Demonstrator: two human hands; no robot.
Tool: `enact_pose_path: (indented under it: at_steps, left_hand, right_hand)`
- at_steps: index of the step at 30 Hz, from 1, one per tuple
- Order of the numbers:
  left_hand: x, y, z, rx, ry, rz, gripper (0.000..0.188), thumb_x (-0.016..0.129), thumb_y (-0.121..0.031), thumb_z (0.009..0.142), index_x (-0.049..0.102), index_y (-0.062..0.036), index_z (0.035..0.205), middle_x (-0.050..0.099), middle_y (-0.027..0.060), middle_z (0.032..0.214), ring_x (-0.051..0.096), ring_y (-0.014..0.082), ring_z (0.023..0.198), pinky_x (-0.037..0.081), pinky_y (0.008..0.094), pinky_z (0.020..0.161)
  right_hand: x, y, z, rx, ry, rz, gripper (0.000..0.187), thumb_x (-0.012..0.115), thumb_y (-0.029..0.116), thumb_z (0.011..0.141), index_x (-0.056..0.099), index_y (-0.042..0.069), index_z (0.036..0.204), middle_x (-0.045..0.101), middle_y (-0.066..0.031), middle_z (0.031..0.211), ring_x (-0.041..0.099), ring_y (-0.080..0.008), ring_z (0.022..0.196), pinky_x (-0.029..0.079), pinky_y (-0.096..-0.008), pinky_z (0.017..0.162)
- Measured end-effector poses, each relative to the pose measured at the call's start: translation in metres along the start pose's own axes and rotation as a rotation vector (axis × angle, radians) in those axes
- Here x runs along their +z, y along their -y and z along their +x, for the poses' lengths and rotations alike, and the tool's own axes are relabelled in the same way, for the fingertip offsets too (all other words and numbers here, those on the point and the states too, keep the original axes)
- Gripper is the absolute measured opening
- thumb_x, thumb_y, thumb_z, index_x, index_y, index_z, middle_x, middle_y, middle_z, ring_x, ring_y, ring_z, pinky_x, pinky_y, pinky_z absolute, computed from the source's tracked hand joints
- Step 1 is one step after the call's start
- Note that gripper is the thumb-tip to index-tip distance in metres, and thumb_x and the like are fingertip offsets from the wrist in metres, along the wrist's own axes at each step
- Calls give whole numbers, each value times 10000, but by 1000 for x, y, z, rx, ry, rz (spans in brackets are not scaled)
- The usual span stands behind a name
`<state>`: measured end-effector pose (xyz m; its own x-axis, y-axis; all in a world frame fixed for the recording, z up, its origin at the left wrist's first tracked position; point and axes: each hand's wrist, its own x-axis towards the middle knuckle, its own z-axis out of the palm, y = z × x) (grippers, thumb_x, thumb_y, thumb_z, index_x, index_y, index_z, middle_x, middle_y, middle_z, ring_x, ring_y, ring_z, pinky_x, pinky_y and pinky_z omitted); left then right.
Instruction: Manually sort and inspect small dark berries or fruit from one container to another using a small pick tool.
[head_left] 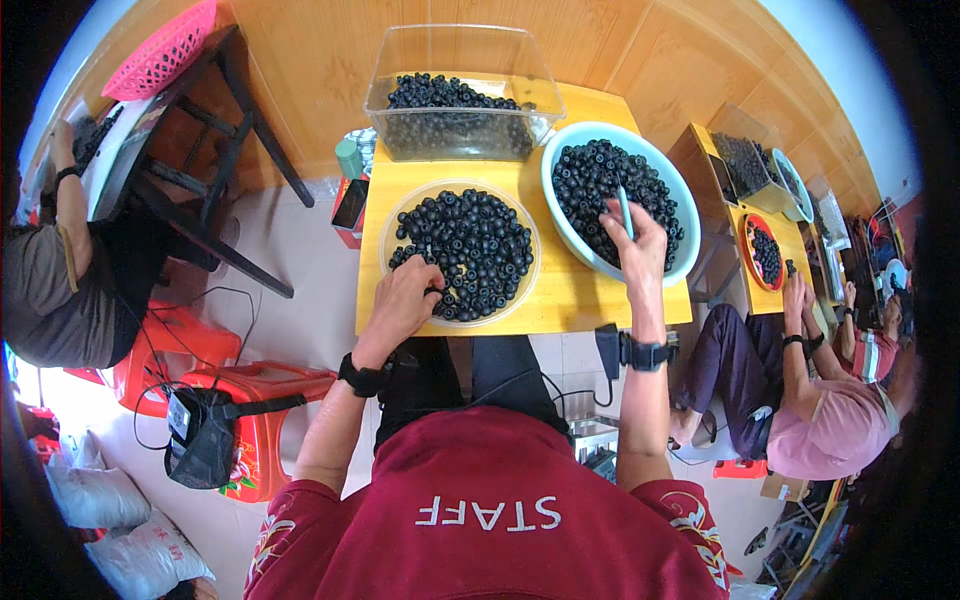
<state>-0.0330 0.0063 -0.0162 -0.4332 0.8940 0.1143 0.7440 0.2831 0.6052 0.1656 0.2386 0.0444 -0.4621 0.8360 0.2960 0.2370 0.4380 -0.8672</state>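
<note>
A round clear tray [530, 213] on the yellow table holds a heap of small black round pieces [465, 245] with holes in them. At its near left edge is my left hand [402, 300], fingers curled together around what looks like one black piece; the fingertips are partly hidden. To the right stands a pale blue bowl [683, 262], filled with more of the same pieces [610, 170]. Over that bowl my right hand [640, 243] grips a slim pale blue pen-shaped tool [625, 208]. The lower end of the tool is hidden by my fingers.
A clear rectangular bin [460, 145] with black pieces stands at the back of the yellow table [560, 312]. Left of it are a green-capped container [348, 155] and a phone [350, 203]. Red stools [262, 420] stand at left. Co-workers sit at tables on both sides.
</note>
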Motion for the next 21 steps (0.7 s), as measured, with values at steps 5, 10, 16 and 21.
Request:
enact_pose_path:
  at_steps: [5,10,16,21]
  left_hand:
    - [-2,2,-1,7,-15,-23,115,590,-25,689,551,-53,794,514,111,819,535,315,836,430,413,689]
    - [-1,13,3,12,-19,-134,129,572,-36,695,560,-42,824,552,122,812,550,301,821,438,379,717]
    - [-3,12,7,-41,45,-144,193,580,8,651,570,-21,842,569,132,828,560,306,827,444,383,726]
    - [3,12,11,5,19,-47,187,608,-22,648,586,-34,833,567,124,802,567,292,807,449,372,712]
  right_hand:
    - [-9,-2,-54,70,31,-1,169,618,64,762,638,-3,916,587,-3,708,477,-58,642,391,-208,589]
    - [-3,-2,-98,222,34,78,134,608,50,786,642,-1,905,582,16,691,482,-41,623,390,-185,587]
    - [11,-10,-122,255,77,227,125,615,50,800,633,-10,908,603,-11,727,551,-74,655,444,-209,628]
    - [18,-10,-129,289,126,230,117,605,33,802,625,-16,906,604,-22,737,570,-91,650,463,-222,632]
